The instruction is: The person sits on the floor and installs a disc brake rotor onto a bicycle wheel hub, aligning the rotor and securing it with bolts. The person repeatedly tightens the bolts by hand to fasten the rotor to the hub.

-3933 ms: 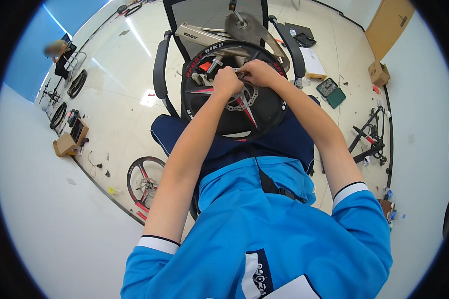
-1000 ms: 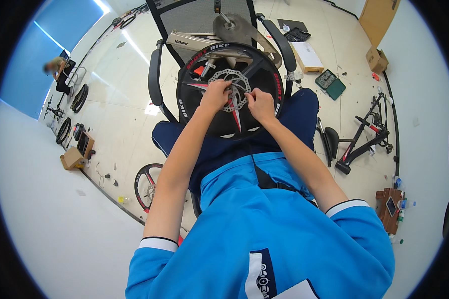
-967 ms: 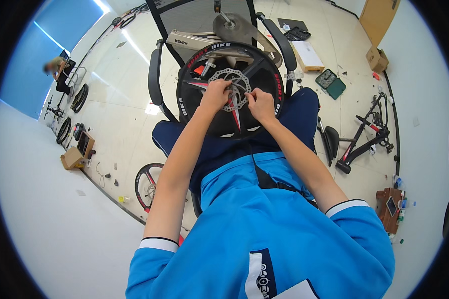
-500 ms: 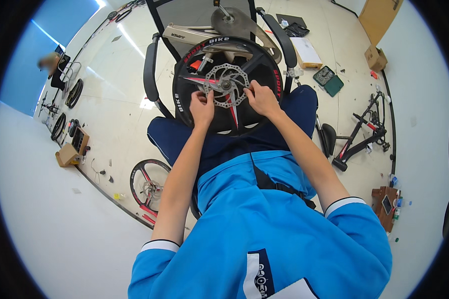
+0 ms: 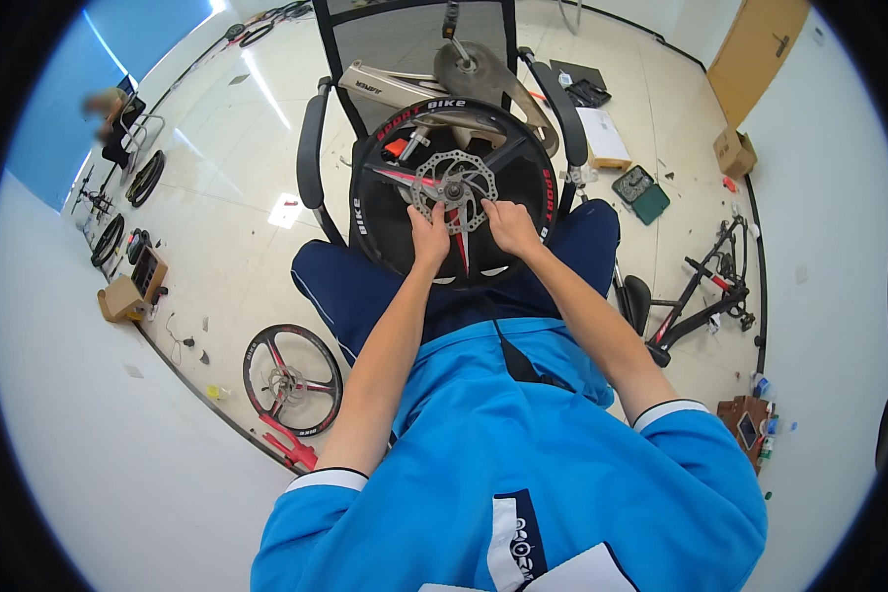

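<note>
A black bicycle wheel (image 5: 389, 219) with red and white lettering lies flat against my lap and the chair seat. Over its hub sits a silver brake disc (image 5: 477, 169) with a perforated edge. My left hand (image 5: 428, 237) pinches the lower left edge of the disc, thumb on top. At the lower right edge my right hand (image 5: 512, 227) grips it the same way. The undersides of the fingers are hidden. Just beyond the hub, an orange-red piece (image 5: 396, 148) shows between the spokes.
The wheel rests in an armchair (image 5: 312, 148), beside a beige bike frame (image 5: 380, 87). A second wheel (image 5: 291, 380) and a red fork (image 5: 288, 446) lie on the left floor. To the right are a green tool case (image 5: 649, 202) and a black frame (image 5: 696, 314). Another person (image 5: 118, 118) sits far left.
Both hands have slid to the disc's lower edge, the left hand moving right and inward. The view has shifted slightly, so the wheel appears lower and a little farther right.
</note>
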The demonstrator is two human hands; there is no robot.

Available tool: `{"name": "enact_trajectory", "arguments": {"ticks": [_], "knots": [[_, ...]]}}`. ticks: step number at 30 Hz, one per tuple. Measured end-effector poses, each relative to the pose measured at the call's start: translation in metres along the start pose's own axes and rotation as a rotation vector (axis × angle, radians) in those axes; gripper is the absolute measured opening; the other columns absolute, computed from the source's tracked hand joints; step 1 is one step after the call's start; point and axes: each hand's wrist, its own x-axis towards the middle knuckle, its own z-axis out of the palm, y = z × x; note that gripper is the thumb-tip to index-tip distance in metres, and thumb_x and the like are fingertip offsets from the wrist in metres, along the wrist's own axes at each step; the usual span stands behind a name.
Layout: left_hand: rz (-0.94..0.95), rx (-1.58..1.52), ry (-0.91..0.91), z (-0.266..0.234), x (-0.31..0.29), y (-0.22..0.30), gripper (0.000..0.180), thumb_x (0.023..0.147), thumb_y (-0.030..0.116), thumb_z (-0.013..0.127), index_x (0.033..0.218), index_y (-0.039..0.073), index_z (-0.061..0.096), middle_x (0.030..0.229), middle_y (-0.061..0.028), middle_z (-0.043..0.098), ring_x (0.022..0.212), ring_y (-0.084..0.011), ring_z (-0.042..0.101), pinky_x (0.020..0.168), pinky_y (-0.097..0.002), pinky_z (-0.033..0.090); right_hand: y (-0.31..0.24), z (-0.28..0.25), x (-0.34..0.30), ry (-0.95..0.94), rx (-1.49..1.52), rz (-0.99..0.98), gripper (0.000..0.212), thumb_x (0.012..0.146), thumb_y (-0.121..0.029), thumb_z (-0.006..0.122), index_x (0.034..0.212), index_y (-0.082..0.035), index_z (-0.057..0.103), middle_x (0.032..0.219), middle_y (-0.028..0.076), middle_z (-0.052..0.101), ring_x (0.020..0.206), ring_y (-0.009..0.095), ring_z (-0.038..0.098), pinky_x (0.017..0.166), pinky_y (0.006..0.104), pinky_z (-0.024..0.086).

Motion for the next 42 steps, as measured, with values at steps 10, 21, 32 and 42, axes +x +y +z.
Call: {"name": "enact_trajectory", "arguments": {"ticks": [10,21,32,42], "knots": [[0.024,-0.020,0.001,-0.002,0.005,-0.016,0.042,0.097,0.026,0.058,0.122,-0.004,0.043,0.115,-0.0234,0.059,0.107,-0.0364,0.058,0.092,-0.0402,0.044,-0.024,0.007,-0.010,0.105,0.156,0.133,0.051,0.100,-0.036,0.044,0.081,0.006,0.066,0.086,0.031,0.064,0.086,0.050,0.061,0.080,0.0540,0.047],[0.020,-0.031,-0.019,-0.003,0.007,-0.009,0.038,0.096,0.025,0.059,0.118,-0.003,0.045,0.113,-0.0224,0.061,0.105,-0.0346,0.060,0.091,-0.0394,0.045,-0.044,0.024,-0.019,0.203,0.220,0.297,0.051,0.100,-0.037,0.043,0.081,0.005,0.066,0.085,0.031,0.062,0.086,0.050,0.060,0.079,0.0547,0.046],[-0.145,-0.107,-0.102,-0.007,0.015,-0.027,0.043,0.095,0.027,0.061,0.123,-0.002,0.046,0.118,-0.0213,0.060,0.111,-0.0316,0.058,0.095,-0.0382,0.043,0.008,-0.028,0.002,-0.100,0.191,-0.002,0.053,0.099,-0.041,0.044,0.087,0.007,0.061,0.084,0.031,0.061,0.087,0.049,0.059,0.075,0.0485,0.046],[0.344,0.545,0.183,-0.018,0.014,0.047,0.044,0.079,0.022,0.075,0.112,0.001,0.054,0.107,-0.0189,0.059,0.102,-0.0370,0.055,0.090,-0.0431,0.044,0.012,-0.031,0.005,-0.217,0.562,0.163,0.051,0.102,-0.041,0.048,0.064,-0.008,0.042,0.049,-0.002,0.039,0.039,0.009,0.040,0.037,0.0275,0.031]]}}
